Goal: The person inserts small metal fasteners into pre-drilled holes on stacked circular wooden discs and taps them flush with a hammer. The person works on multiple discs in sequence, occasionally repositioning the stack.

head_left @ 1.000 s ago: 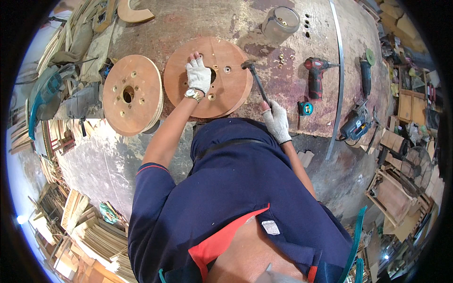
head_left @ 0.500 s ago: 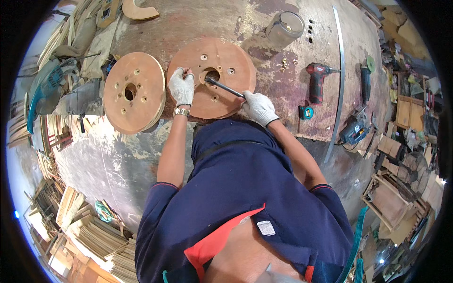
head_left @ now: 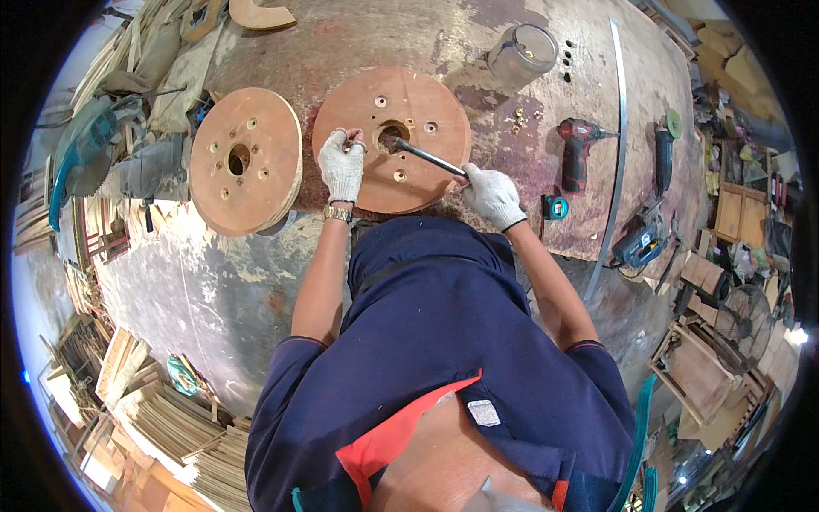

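A round wooden disc (head_left: 350,111) with a large centre hole and several small holes lies on the table before me. My left hand (head_left: 342,169), in a white glove with bare fingertips, is over the disc's left side, thumb and fingers pinched together; what they hold is too small to make out. My right hand (head_left: 492,198), gloved too, grips the handle of a hammer (head_left: 433,160) at the disc's right edge. The hammer's head is over the centre hole. Brass-coloured fittings show in some small holes. Left of it lies a second, similar disc (head_left: 209,154), apparently stacked on others.
A glass jar (head_left: 522,55) and scattered small brass pieces (head_left: 519,119) are beyond my right hand. Rightward lie a red drill (head_left: 575,154), a teal tape measure (head_left: 555,207), a long metal strip (head_left: 620,111), an angle grinder (head_left: 663,158) and a jigsaw (head_left: 638,239). A teal saw (head_left: 81,154) stands far left.
My right hand and the hammer have shifted right, the head moving from the centre hole's left edge to over the hole. My left hand has moved slightly right, its fingers turned. The view has shifted slightly.
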Demonstrator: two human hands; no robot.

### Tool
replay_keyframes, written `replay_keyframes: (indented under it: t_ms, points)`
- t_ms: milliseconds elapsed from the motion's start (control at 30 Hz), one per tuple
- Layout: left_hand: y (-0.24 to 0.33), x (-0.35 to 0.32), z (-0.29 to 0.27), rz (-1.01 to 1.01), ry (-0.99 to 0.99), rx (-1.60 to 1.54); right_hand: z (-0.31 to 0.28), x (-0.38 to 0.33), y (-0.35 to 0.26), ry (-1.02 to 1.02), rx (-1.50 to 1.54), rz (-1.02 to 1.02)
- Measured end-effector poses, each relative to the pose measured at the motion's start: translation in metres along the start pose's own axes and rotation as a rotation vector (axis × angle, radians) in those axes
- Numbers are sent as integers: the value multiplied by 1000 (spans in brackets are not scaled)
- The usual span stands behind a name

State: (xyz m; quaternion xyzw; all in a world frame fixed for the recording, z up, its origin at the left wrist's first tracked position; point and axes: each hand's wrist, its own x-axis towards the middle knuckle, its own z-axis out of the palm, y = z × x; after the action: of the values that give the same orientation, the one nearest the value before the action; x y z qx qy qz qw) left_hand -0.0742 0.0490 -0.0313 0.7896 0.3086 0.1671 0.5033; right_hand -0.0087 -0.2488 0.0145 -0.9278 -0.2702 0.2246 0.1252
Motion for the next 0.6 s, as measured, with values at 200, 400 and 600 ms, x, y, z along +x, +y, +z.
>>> replay_keyframes:
  t_ms: [200,400,600]
  points:
    - [9,2,5,45,-7,9,-11,-8,8,182,97,18]
    - [35,4,6,-62,0,-120,-7,6,-16,67,-13,15]
    - [22,5,-6,31,71,7,-10,-1,-18,115,32,-13]
